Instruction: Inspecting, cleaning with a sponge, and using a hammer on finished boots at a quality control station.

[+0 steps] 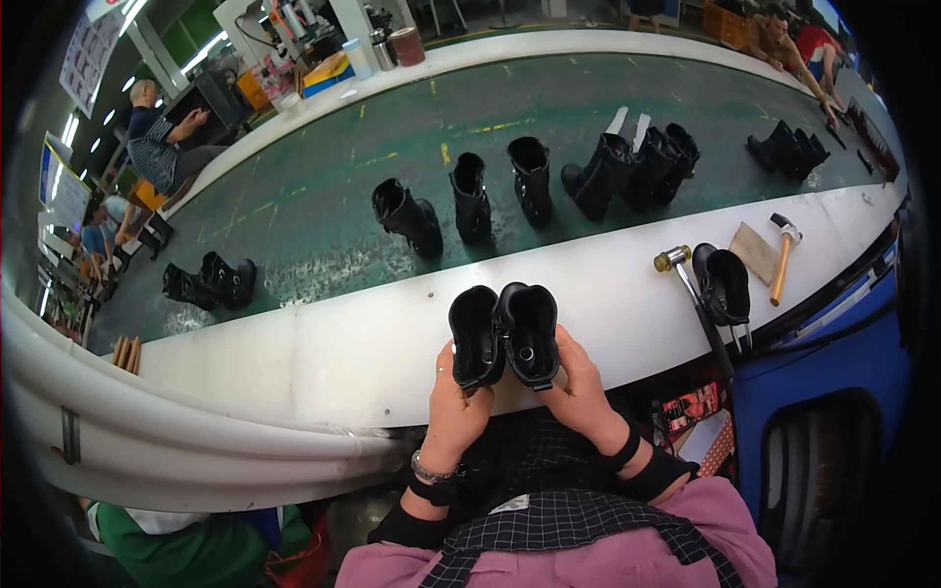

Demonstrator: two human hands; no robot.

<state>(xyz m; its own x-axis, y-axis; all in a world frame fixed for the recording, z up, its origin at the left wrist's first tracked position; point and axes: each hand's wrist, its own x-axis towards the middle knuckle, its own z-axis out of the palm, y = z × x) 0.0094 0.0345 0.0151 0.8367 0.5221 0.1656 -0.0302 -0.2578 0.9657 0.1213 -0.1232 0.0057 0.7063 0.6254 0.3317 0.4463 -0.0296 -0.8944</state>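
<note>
A pair of black boots stands side by side at the near edge of the white bench, their open tops facing up. My left hand (458, 410) is closed round the left boot (472, 355), with the fingers partly hidden by it. On the other side, my right hand (582, 384) grips the right boot (534, 353) near its heel side. The two boots touch along their inner sides. A ring-shaped fitting shows inside the right one. Both wrists wear dark bands.
Beyond the white bench (363, 367), a green conveyor belt (323, 211) carries several black boots. To the right lie a mallet (676, 261), a single black boot (723, 284), a tan cloth or pad (753, 255) and a wooden-handled hammer (782, 260). A white rail (225, 431) curves along the left.
</note>
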